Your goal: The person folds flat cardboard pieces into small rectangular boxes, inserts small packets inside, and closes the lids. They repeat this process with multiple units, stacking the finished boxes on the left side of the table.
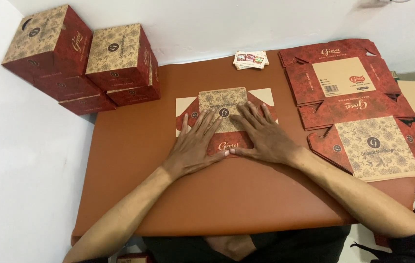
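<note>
Both hands lie flat with fingers spread, the left hand (196,146) and right hand (261,136) pressing a flattened cardboard box (225,104), red with tan floral panels, at the middle of the smooth brown table (134,160). Flat box sheets (358,102) stack at 2 o'clock; folded boxes (83,58), closed, at 10 o'clock.

Flat carton (227,104) under both hands (195,146)

Left hand (195,146) and right hand (261,136) pressed flat on folded carton (224,104), brown table (134,160), stacked boxes (81,58)
</note>
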